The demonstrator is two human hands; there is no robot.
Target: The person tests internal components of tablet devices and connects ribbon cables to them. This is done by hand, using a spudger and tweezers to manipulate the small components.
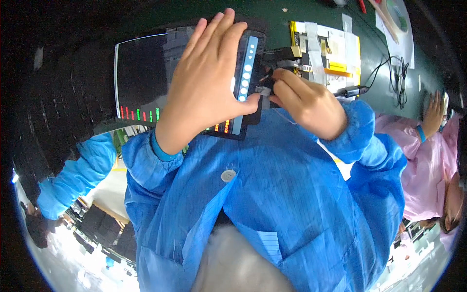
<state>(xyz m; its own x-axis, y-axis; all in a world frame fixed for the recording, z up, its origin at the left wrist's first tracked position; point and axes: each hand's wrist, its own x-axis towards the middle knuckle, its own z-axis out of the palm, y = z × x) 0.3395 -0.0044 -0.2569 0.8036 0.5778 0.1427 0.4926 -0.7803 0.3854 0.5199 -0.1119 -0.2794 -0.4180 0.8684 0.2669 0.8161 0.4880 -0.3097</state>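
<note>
Your left hand (209,73) lies flat and open across the tablet (146,78), fingers spread toward twelve o'clock and the thumb hooked over its right edge; it presses rather than grips. The tablet sits on the green desk (272,14) at about eleven o'clock from your chest, its screen dark apart from a row of small red and green bars along the lower edge and a pale blue strip with white round dots down the right side.

Your right hand (306,100) is closed in a pinch at the tablet's right edge, the fingertips holding a small grey connector (263,90), with thin cables (287,63) running off toward one o'clock. Judging by this, the screen is already lit and the connector work at the edge is still in hand; whether it is seated I cannot tell.

At one o'clock lies a flat yellow-edged board (326,48) covered with white rectangular labels and strips of pale tape, plus one yellow label near its lower right. At two o'clock a black cord (396,73) loops across the desk. Further right, another person in a pink coat (428,160) rests a hand on the desk.
</note>
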